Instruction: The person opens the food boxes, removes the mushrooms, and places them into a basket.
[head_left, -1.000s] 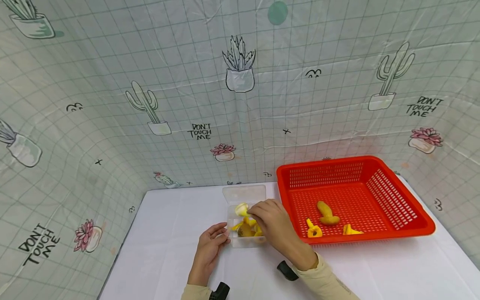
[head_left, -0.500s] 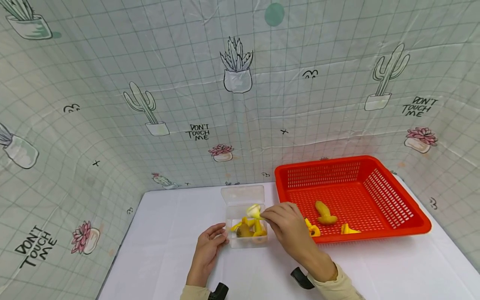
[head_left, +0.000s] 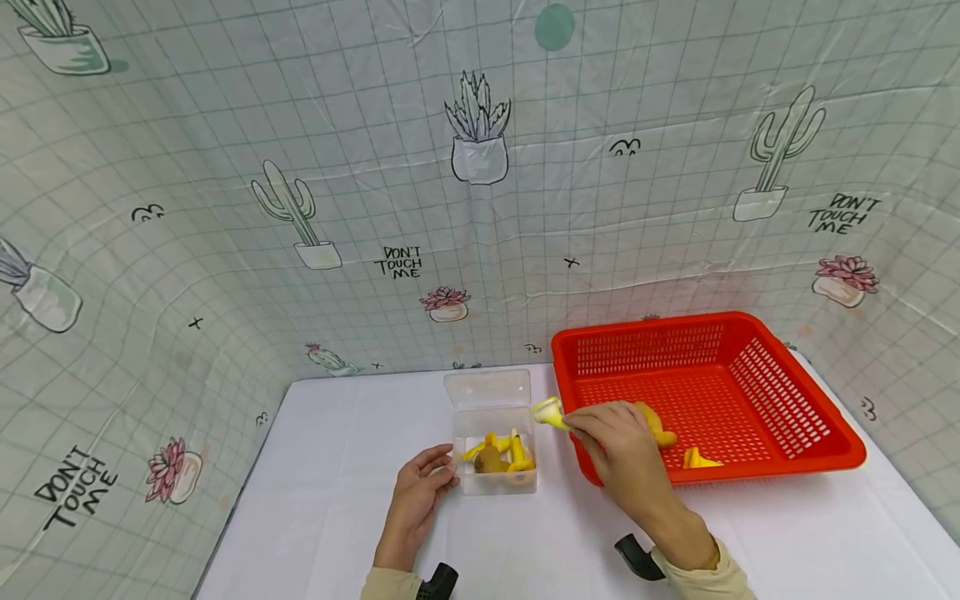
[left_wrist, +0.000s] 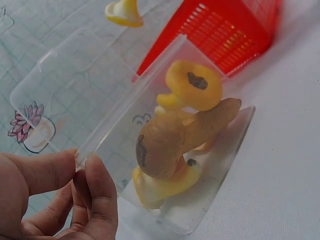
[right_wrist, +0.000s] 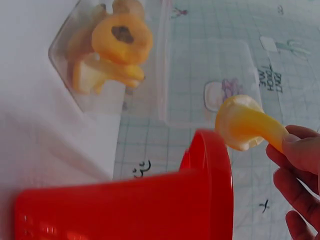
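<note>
By the left rim of the basket [head_left: 757,472], pinching a yellow mushroom [head_left: 548,412] with the right hand [head_left: 626,457]; farther left, gripping the box [head_left: 480,485] with the left hand [head_left: 418,492]. Seemingly midway, with two mushrooms [head_left: 663,437] seen inside the basket (several others [head_left: 491,460] left in the box).

On the white tabletop [head_left: 330,467]: a clear box [head_left: 498,484], lid [head_left: 487,389] folded back; just beside it, to the right, a larger red perforated basket [head_left: 720,398].
</note>
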